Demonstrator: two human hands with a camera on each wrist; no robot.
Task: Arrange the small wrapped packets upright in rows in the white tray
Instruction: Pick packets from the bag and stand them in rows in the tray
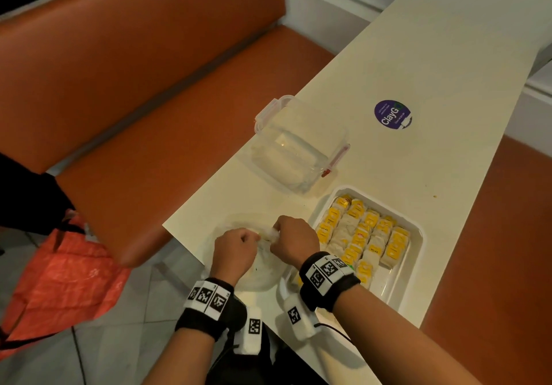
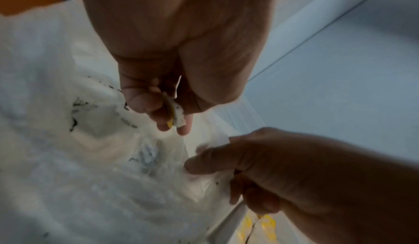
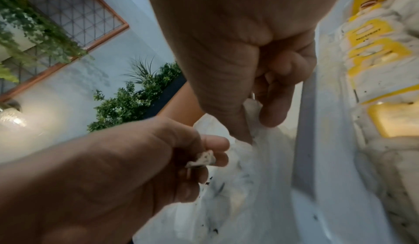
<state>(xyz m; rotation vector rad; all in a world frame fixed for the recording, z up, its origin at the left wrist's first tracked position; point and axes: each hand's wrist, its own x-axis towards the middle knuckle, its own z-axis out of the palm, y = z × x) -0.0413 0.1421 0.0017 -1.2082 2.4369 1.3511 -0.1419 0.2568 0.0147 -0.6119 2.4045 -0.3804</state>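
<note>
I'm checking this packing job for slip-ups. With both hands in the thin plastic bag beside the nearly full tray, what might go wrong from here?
1. The left hand pinches a packet only at its edge, so it may slip.
2. The right hand grips the thin plastic bag, which may tear or spill.
3. The packets in the white tray stand tightly packed, so pushing another in may topple its neighbours.

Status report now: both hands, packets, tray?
Left hand pinches one packet. Right hand grips plastic bag. White tray holds upright rows. Nothing blocks the tray.
</note>
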